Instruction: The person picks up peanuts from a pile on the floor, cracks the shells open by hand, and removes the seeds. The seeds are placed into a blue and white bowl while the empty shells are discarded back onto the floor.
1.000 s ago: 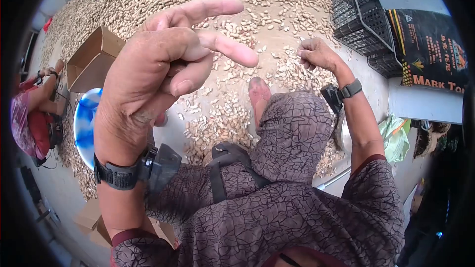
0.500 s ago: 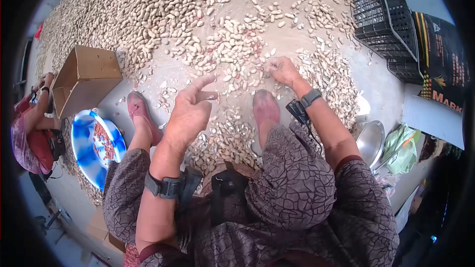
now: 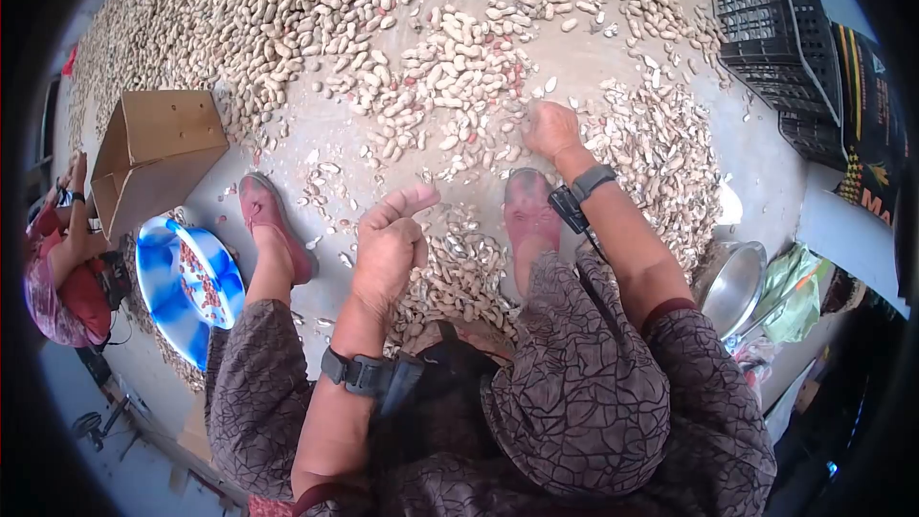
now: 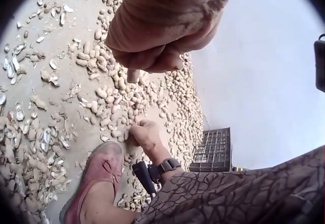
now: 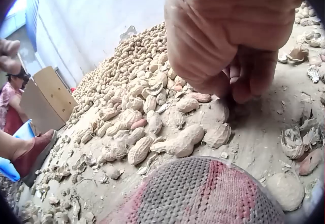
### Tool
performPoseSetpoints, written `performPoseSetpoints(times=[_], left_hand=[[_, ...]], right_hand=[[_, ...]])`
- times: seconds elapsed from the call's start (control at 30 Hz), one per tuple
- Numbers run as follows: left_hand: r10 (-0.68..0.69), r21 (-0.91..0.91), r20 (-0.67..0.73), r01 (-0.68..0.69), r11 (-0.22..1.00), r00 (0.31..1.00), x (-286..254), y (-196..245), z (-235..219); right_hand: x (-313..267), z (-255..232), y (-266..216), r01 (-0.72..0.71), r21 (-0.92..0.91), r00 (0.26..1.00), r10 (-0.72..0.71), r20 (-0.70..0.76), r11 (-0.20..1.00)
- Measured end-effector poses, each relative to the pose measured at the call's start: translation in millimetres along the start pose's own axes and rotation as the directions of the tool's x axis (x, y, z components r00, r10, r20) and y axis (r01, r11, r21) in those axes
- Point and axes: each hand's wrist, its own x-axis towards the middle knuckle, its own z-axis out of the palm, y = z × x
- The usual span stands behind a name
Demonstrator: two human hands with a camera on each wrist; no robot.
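My right hand (image 3: pixel 555 131) is low over the floor beside my right shoe, among peanuts in their shells. In the right wrist view its curled fingertips pinch down on a peanut (image 5: pixel 220 111), partly covered by the thumb side. Other whole peanuts (image 5: pixel 181 141) lie just in front of it. My left hand (image 3: pixel 388 247) hangs in the air above a heap of peanut shells (image 3: pixel 450 278) between my legs. Its index finger reaches out fairly straight and the others are loosely curled; nothing shows in it, though the palm is hidden.
A blue and white basin (image 3: pixel 153 263) holding red kernels stands at the left, near an open cardboard box (image 3: pixel 172 124) and another person (image 3: pixel 67 268). Black crates (image 3: pixel 775 19), a metal bowl (image 3: pixel 732 282) and a green bag (image 3: pixel 790 297) are at the right. My shoes (image 3: pixel 532 213) flank the shells.
My left hand has come down from close before the head camera to over the shells, its middle finger curling in. My right hand has moved left to the floor. The head view has shifted.
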Motion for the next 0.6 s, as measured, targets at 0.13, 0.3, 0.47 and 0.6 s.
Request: performPoseSetpoints(times=[0.13,0.3,0.47,0.6], left_hand=[[-0.060,-0.093,0.042,0.063,0.994,0.997,11.3,-22.4,-6.8],[-0.202,-0.247,0.098,0.221,0.944,0.974,22.5,-35.8,-7.4],[-0.260,-0.272,0.136,0.288,0.918,0.956,34.3,-47.9,-6.0],[-0.328,-0.398,0.119,0.347,0.849,0.937,37.4,-44.8,6.4]], right_hand=[[-6.9,1.7,5.4,0.058,0.047,0.992,-0.053,-0.111,0.997],[-5.9,9.3,25.5,-0.135,0.562,0.991,0.121,0.063,0.816],[-38.7,-47.2,-44.3,0.055,0.807,0.905,-0.371,0.208,0.587],[-57.3,-68.3,-93.0,0.063,0.807,0.740,-0.570,0.357,0.588]])
